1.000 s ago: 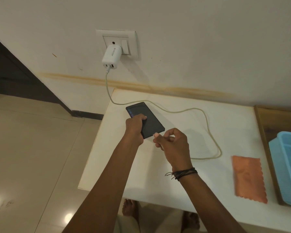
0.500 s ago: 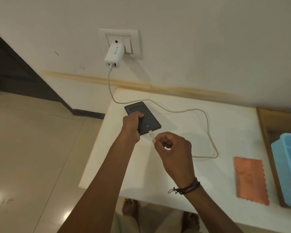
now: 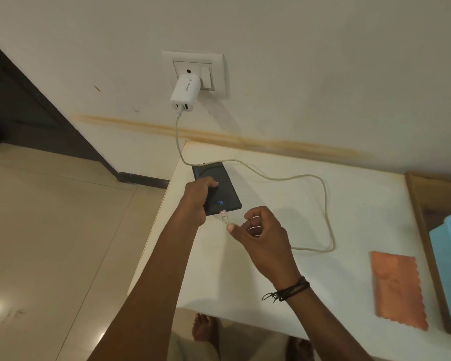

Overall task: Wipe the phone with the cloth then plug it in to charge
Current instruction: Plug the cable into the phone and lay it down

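A person's left hand (image 3: 197,200) grips the lower half of a dark phone (image 3: 219,183) at the left side of a white tabletop (image 3: 362,204), thumb on the screen. A cable (image 3: 326,204) is plugged into the phone's near end. The right hand (image 3: 263,238), just right of that plug, has loosely curled fingers. Whether its thumb pinches the cable is unclear. An orange cloth (image 3: 399,287) lies flat well right of this hand.
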